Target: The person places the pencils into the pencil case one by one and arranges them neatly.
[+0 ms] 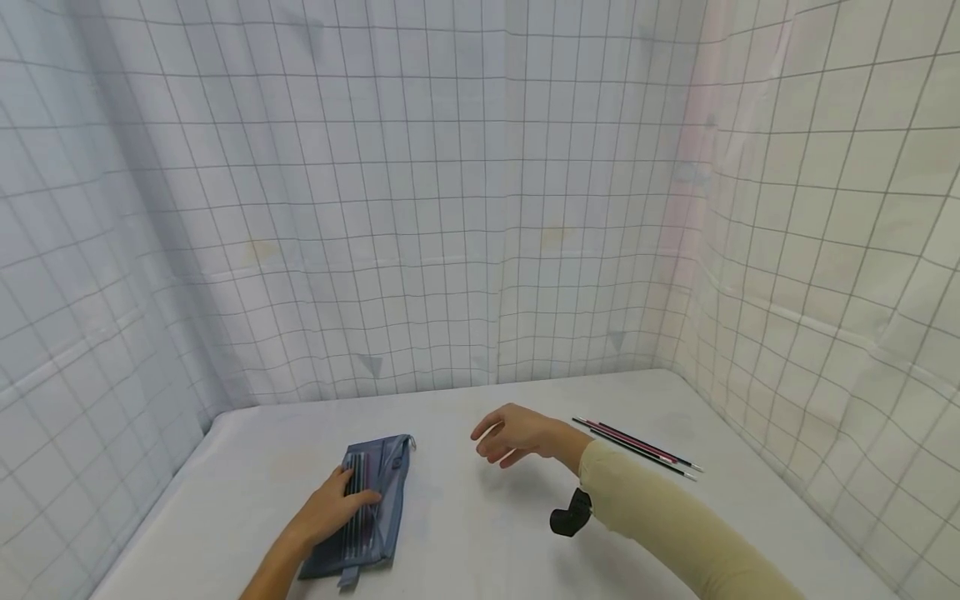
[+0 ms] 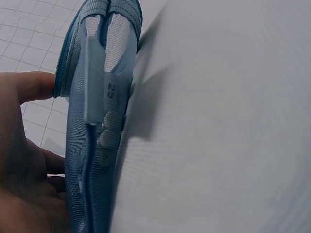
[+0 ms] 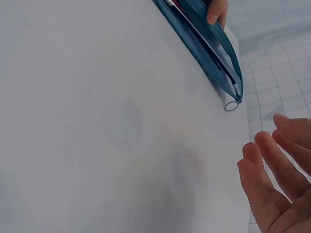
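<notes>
A blue mesh zip pouch [image 1: 393, 500] lies on the left part of the white table, with several slim dark sticks visible in it. My left hand [image 1: 326, 510] rests on the pouch, thumb and fingers spread over its top. In the left wrist view, a digit of that hand touches the zipper edge of the pouch [image 2: 99, 160]. From the right wrist, the pouch's zipped side gapes and a metal ring [image 3: 231, 106] hangs at its end. My right hand [image 1: 517, 433] hovers above the table with loosely bent fingers, holding nothing.
Several thin black and red sticks with pale tips [image 1: 637, 446] lie side by side beyond my right forearm. A black wrist device [image 1: 572, 512] hangs under my right sleeve. Grid-patterned white curtains [image 1: 450, 208] enclose the table [image 1: 465, 517] at the back and sides.
</notes>
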A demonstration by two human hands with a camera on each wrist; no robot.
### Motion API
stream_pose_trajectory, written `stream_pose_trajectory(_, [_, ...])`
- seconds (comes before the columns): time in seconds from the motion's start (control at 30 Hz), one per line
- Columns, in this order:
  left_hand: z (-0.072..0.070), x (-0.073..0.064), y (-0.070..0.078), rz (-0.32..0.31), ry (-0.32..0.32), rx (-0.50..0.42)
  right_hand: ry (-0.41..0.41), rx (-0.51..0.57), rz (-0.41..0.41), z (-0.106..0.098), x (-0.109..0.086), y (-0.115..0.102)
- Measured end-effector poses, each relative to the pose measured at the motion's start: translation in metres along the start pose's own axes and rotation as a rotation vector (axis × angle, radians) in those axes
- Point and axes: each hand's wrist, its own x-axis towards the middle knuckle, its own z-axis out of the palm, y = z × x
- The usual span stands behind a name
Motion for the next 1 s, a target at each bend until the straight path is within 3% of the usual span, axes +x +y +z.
stream_pose_trajectory(0.37, [0.001,-0.003,0.002,-0.008,0.004,-0.008,-0.039,-0.062,-0.028,-0.027,-0.013,0.01])
stream_pose_trajectory(1.0, [0.003,-0.007,0.002,-0.012,0.02,-0.023,0.146,-0.129,0.016,-0.089,-0.056,0.038])
